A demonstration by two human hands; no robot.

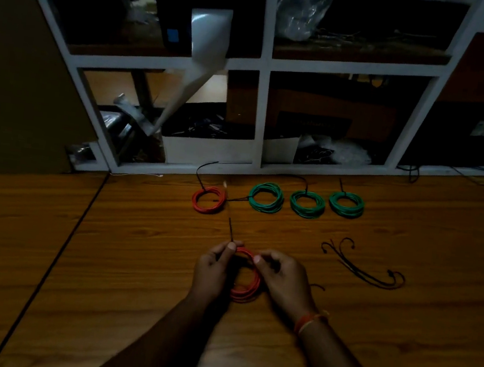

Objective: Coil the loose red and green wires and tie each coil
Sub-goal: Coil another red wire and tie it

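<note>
Dim workshop, wooden table (132,261) running up to a white shelf frame (265,63). Nearest, two bare forearms reaching in from the bottom edge, an orange thread band (307,322) around the right wrist. Between the hands, a red wire coil (247,288), lifted or resting just on the wood; cannot tell which. Left hand (212,267) curled, thumb and forefinger pinching a thin black tie (231,229) whose free end stands up past the fingertips, tilted slightly left. Right hand (282,276) also curled, fingers closed on the top of the same coil, thumb tip close to the left thumb. Just right of the hands, a loose bunch of black ties (362,268) lying on the wood, ends curling. Farther back, a row of finished coils near the shelf foot: a tied red coil (209,200) on the left, then three green coils (266,197) (307,204) (346,204) side by side, each with a black tie tail sticking out. Beyond, shelf compartments holding a crumpled plastic bag (302,15), a hanging white sheet (201,64) and dark clutter too dim to name.
</note>
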